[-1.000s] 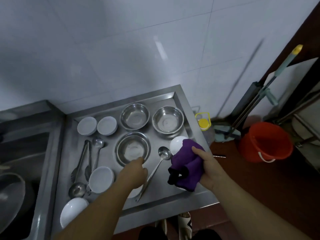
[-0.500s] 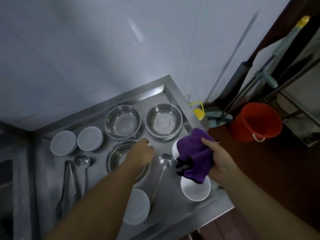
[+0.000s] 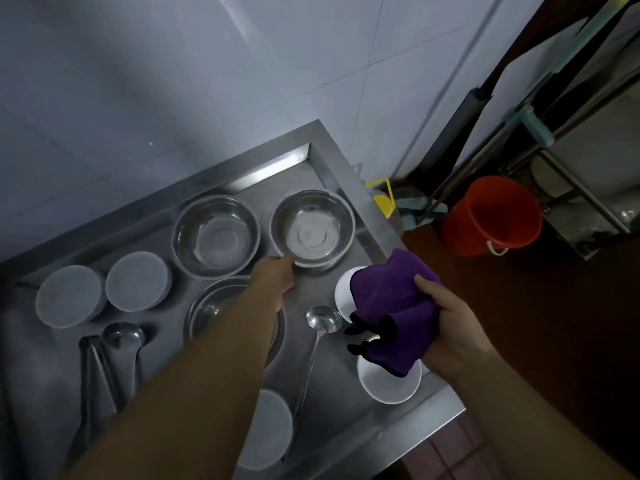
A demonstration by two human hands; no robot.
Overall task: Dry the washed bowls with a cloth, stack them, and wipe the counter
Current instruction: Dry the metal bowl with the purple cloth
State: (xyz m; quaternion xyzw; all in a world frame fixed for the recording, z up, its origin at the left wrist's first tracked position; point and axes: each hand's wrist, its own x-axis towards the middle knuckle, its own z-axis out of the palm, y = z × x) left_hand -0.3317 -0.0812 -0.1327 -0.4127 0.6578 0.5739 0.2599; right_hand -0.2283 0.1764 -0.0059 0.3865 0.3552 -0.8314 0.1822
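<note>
Left hand [image 3: 277, 277] is at the near rim of the steel bowl [image 3: 312, 228] in the counter's [image 3: 322, 161] far right corner; can't tell if it grips. Right hand [image 3: 453, 327] bunches the purple cloth [image 3: 391, 306] right of the ladle [image 3: 323, 320], over two white bowls [image 3: 386, 384].

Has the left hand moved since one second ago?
Yes. The left hand went from the near steel bowl to the far right steel bowl, touching its rim.

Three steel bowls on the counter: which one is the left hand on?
The back-right steel bowl, nearest the counter's corner. The left hand is at its near rim; the back-left one is untouched, and the front one lies under the forearm.
</note>
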